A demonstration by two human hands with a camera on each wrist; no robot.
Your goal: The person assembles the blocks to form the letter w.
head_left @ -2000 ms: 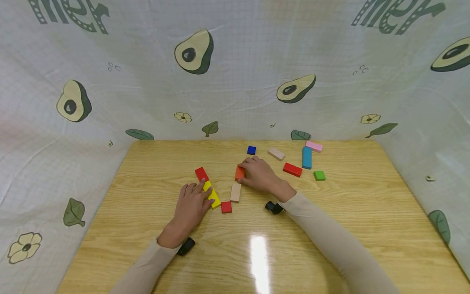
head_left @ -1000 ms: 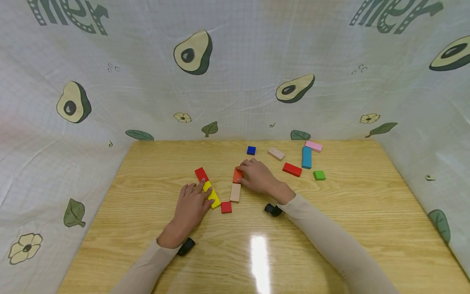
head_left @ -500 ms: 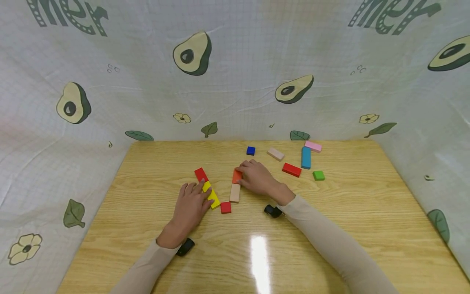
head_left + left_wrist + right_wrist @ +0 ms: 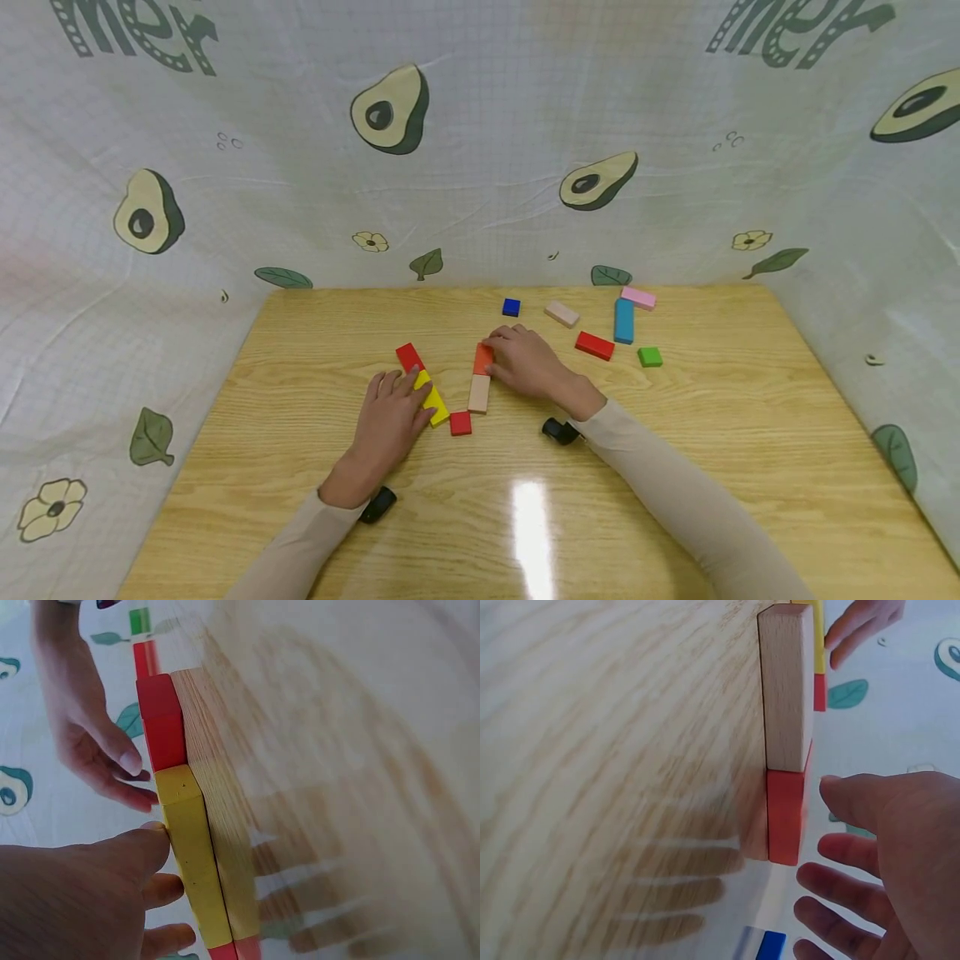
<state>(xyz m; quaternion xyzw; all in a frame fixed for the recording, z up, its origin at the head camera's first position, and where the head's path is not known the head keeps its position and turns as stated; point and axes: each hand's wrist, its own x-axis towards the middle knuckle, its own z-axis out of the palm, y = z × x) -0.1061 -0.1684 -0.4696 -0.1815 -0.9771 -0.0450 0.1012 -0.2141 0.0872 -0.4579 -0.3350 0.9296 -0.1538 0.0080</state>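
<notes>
My left hand [image 4: 386, 417] rests relaxed over a yellow block [image 4: 438, 411], its thumb and fingertips at the block's edge. A red block [image 4: 408, 357] lies end to end with the yellow one at the far side. Thumb and fingers of my right hand [image 4: 528, 362] hold an orange-red block [image 4: 482, 360] near its two ends. That block lies in line with a plain wooden block [image 4: 478, 394], ends together, as the right wrist view also shows. A small red block [image 4: 461, 423] sits between the near ends of the two rows.
Loose blocks lie behind and right of my right hand: dark blue [image 4: 511, 307], pale wooden [image 4: 562, 313], red [image 4: 595, 345], light blue [image 4: 624, 321], pink [image 4: 638, 297] and green [image 4: 650, 357]. A printed cloth [image 4: 487, 150] borders the wooden table [image 4: 637, 467].
My right hand has slid the orange-red block slightly left and toward me, closing the gap to the wooden block. My left hand has stayed in place over the yellow block.
</notes>
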